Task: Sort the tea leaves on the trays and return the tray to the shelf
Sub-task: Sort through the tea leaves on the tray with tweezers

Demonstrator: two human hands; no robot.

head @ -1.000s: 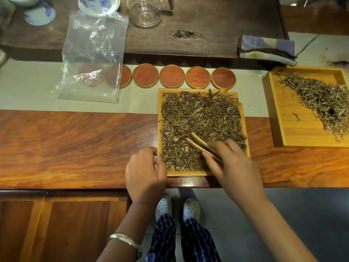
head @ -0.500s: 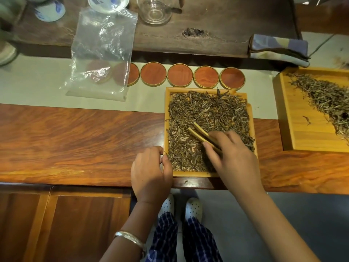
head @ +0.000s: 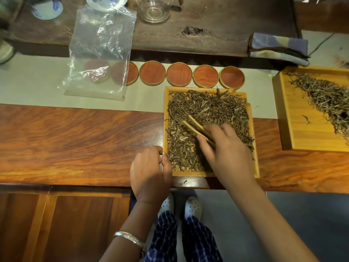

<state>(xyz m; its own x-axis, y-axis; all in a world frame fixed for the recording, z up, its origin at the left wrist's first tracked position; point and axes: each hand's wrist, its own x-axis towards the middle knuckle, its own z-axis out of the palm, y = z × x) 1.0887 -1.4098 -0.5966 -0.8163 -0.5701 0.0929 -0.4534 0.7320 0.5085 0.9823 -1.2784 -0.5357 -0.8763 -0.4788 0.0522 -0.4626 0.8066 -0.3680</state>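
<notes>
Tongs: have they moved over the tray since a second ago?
Yes: the tongs have slid away from the tray's near rim, toward its far-left corner.

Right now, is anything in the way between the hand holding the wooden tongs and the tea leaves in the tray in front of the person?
Nothing visible is. The right hand holds the tongs directly over the tea leaves in the near tray, tips down among them. The left hand rests at the tray's left edge, out of the way.

Tweezers (head: 196,127) are held by the right hand (head: 226,154) over tea leaves (head: 205,112) in the tray (head: 165,118); its near-left corner is touched by the curled left hand (head: 149,171).
</notes>
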